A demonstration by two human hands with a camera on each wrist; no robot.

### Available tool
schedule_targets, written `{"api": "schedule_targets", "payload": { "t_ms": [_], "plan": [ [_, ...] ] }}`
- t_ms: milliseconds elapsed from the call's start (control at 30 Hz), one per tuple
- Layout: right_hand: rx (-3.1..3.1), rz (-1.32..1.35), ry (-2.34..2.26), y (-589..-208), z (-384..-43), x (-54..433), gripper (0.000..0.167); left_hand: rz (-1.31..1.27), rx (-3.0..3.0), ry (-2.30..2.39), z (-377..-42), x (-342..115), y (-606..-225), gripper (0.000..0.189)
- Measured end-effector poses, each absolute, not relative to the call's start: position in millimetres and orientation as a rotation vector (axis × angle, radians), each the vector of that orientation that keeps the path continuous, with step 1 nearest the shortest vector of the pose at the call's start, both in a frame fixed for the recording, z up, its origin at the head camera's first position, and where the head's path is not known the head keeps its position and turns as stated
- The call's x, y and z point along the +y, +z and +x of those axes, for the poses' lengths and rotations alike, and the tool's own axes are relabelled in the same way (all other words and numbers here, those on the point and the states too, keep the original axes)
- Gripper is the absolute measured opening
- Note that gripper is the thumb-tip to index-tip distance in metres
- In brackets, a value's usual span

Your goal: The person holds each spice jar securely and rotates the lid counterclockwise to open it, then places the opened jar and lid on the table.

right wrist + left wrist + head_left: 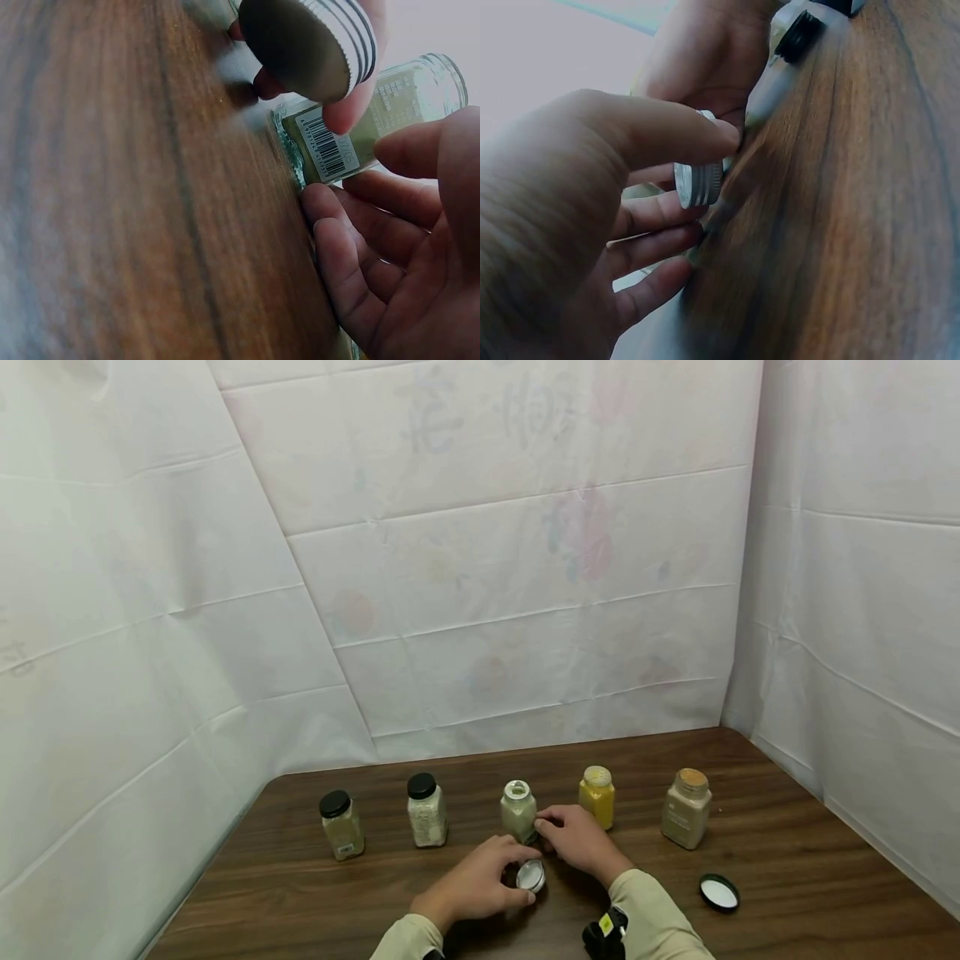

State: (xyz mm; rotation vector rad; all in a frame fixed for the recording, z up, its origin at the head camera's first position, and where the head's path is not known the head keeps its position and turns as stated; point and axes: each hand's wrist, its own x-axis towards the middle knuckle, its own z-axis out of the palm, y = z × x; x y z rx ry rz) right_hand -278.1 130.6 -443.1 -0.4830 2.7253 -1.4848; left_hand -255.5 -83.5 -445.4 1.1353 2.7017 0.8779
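Observation:
My left hand [480, 883] pinches a silver screw lid [530, 877] between thumb and fingers, just above the table in front of a glass jar [517, 815]. That lid has a ridged edge, and its pale inside faces up in the head view. Greenish powder fills the upright jar, whose mouth is uncovered; a barcode label shows on its side in the right wrist view. My right hand [581, 843] grips the jar low on its right side, thumb [409, 150] and fingertips against the glass. The remaining right fingers curl loosely near the tabletop.
Left of the jar stand two black-capped jars [342, 827] [427, 812]. To the right are a yellow-filled jar [597, 799] and a larger jar of brownish powder [686, 810]. A black-rimmed lid [719, 892] lies on the wooden table [300, 910]. White sheets [525, 568] enclose the table.

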Motion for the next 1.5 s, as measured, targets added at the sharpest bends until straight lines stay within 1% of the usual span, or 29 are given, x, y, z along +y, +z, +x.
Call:
{"api": "schedule_targets", "payload": {
  "t_ms": [267,633,800,1067,1233,1367,1500],
  "plan": [
    [2.687,-0.464,-1.502,-443.8,-278.2,128.0,0.029,1.107,2.709,0.807,-252.0,-81.9,-443.8,0.049],
    [2.724,-0.383,-1.534,-444.3,-276.6,122.4,0.015,1.12,2.759,0.742,-248.6,-82.6,-443.6,0.05],
    [2.712,-0.369,-1.541,-443.9,-276.2,121.1,0.019,1.139,2.756,0.711,-247.7,-82.8,-443.2,0.049],
    [2.738,-0.351,-1.545,-441.6,-274.6,120.5,0.024,1.09,2.75,0.71,-245.8,-79.4,-440.9,0.048],
    [2.762,-0.348,-1.528,-440.4,-274.4,121.5,0.028,1.101,2.687,0.843,-246.6,-79.6,-442.1,0.047],
    [2.743,-0.377,-1.53,-438.6,-272.9,122.9,0.032,1.113,2.6,1.127,-247.2,-82.2,-445.3,0.037],
    [2.728,-0.466,-1.482,-435.8,-271.6,122.6,0.037,1.079,2.597,1.375,-247.9,-90.7,-446.3,0.03]
  ]
}}
